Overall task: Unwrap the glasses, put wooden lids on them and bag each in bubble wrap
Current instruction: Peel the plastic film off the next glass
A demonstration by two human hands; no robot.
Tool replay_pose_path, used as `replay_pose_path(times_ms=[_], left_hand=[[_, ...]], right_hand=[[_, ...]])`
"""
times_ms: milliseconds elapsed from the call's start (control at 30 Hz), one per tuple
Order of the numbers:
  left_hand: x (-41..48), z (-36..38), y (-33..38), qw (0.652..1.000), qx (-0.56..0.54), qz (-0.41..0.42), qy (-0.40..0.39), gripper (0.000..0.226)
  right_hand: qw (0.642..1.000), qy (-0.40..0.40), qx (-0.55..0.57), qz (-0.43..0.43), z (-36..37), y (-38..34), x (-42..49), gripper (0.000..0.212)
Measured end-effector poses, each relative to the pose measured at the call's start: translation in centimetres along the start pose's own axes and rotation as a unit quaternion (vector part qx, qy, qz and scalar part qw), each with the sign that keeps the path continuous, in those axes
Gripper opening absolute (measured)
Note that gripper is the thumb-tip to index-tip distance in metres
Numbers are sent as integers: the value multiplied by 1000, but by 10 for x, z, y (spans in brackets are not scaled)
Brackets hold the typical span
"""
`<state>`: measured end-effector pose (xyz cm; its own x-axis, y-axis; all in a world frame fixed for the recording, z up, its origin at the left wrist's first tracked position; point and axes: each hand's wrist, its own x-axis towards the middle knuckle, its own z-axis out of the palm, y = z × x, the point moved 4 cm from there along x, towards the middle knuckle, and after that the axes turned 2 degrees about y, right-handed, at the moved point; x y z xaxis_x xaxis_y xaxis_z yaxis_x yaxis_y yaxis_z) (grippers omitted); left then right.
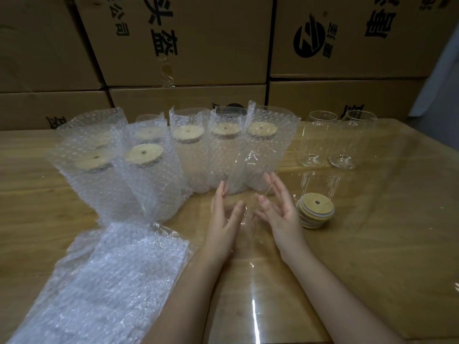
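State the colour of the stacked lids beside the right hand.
The stacked lids are pale tan wood, best seen in the head view.

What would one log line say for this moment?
phase: unwrapping | left hand, right hand: hold film-wrapped glass between them | lid stack: untouched | bare glasses: unlidded

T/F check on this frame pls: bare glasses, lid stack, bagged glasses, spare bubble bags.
1. Two bare glasses stand lidless at the right. True.
2. The lid stack sits left of the left hand. False: it sits just right of the right hand.
3. The bagged glasses carry wooden lids. True.
4. The spare bubble wrap bags lie at the far right. False: they lie at the near left, beside the left forearm.
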<state>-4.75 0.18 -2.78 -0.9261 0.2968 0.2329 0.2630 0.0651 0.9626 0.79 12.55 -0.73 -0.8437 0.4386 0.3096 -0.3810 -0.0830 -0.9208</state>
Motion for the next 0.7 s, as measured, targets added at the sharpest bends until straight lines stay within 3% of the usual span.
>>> replay_pose_path(times_ms=[100, 200, 533, 700], left_hand=[[-1, 4, -5, 997, 74, 10, -16, 95], [1, 1, -7, 996, 90, 10, 3, 103], [-2, 1, -1, 991, 134, -16, 5, 67], [-2, 2, 2, 987, 160, -18, -1, 73]], right_hand=[[1000, -5, -5, 1, -4, 2, 1, 51], [998, -28, -54, -2, -5, 3, 0, 59], [989, -74, -123, -23, -6, 6, -1, 66], [979, -82, -181, -32, -11, 8, 3, 64]])
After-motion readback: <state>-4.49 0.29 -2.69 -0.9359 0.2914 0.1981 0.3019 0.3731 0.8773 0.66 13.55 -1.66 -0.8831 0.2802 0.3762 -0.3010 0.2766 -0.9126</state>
